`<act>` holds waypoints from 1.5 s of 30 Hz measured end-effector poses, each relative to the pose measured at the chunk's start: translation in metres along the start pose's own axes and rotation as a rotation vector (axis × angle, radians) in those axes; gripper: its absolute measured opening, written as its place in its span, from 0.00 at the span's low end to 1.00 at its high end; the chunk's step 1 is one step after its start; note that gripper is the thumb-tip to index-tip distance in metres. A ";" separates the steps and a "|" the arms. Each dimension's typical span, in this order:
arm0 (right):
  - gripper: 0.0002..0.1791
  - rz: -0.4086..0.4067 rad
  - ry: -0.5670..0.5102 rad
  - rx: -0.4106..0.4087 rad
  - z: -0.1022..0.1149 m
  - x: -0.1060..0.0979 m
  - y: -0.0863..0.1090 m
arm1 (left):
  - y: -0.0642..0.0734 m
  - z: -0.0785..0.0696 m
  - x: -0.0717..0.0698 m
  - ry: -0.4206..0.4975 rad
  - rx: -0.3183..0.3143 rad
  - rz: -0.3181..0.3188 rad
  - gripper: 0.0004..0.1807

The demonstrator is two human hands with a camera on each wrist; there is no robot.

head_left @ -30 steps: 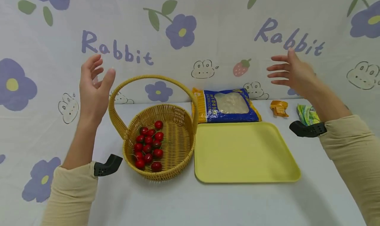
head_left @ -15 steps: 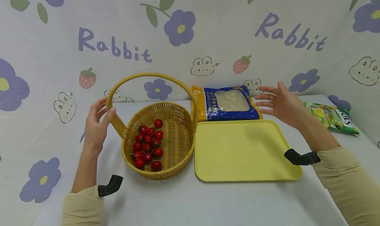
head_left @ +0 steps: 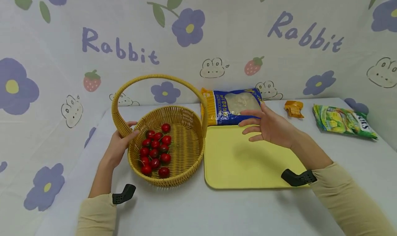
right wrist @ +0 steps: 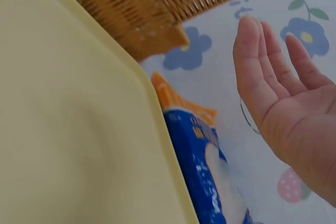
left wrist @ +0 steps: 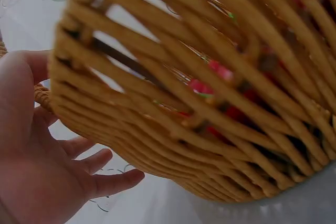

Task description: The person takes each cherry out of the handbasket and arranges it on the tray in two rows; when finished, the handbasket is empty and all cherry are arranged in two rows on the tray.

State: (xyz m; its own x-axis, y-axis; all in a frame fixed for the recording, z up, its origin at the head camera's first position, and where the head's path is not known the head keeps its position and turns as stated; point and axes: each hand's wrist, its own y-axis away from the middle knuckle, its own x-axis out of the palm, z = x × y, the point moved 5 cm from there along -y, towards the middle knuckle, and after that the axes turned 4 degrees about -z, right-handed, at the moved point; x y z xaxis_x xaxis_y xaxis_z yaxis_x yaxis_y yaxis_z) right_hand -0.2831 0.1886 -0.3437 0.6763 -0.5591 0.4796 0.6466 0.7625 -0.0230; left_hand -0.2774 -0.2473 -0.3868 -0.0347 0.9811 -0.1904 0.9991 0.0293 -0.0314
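Observation:
A round wicker basket (head_left: pixel 186 150) with a tall arched handle stands on the left of the table, several red cherries (head_left: pixel 154 154) lying in its left half. My left hand (head_left: pixel 119 144) is at the basket's left side by the foot of the handle, its thumb at the rim. In the left wrist view, the other fingers (left wrist: pixel 118 183) of that hand spread loosely beside the woven wall. My right hand (head_left: pixel 274 127) hovers over the back of a yellow tray (head_left: pixel 235 174), holding nothing, fingers apart and relaxed; its palm (right wrist: pixel 299 121) shows in the right wrist view.
A blue and orange bag of pasta (head_left: pixel 229 106) lies behind the tray against the patterned backdrop. Farther right are a small orange packet (head_left: pixel 294 109) and a green snack bag (head_left: pixel 344 121). The tray's left edge is close against the basket.
My left hand has come down and right, from out past the handle to the basket's rim. The right hand has moved left and down over the tray. Basket and cherries stay put.

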 end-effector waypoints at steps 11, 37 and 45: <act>0.29 0.024 0.189 0.086 -0.025 0.044 -0.042 | -0.003 0.017 0.003 -0.018 -0.020 0.044 0.23; 0.26 -0.039 0.583 0.304 -0.075 0.106 -0.144 | -0.002 0.016 0.004 -0.010 0.008 0.044 0.23; 0.23 -0.050 0.795 0.408 -0.098 0.108 -0.159 | -0.002 0.016 0.003 -0.018 -0.003 0.043 0.23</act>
State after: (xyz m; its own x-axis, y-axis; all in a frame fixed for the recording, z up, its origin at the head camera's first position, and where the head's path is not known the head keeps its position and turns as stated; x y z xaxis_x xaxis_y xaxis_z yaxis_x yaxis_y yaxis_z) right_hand -0.2779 -0.0248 -0.3736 0.7934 -0.5397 -0.2815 0.6087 0.7029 0.3678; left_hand -0.2802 -0.2475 -0.4028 0.0073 0.9779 -0.2089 0.9997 -0.0117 -0.0198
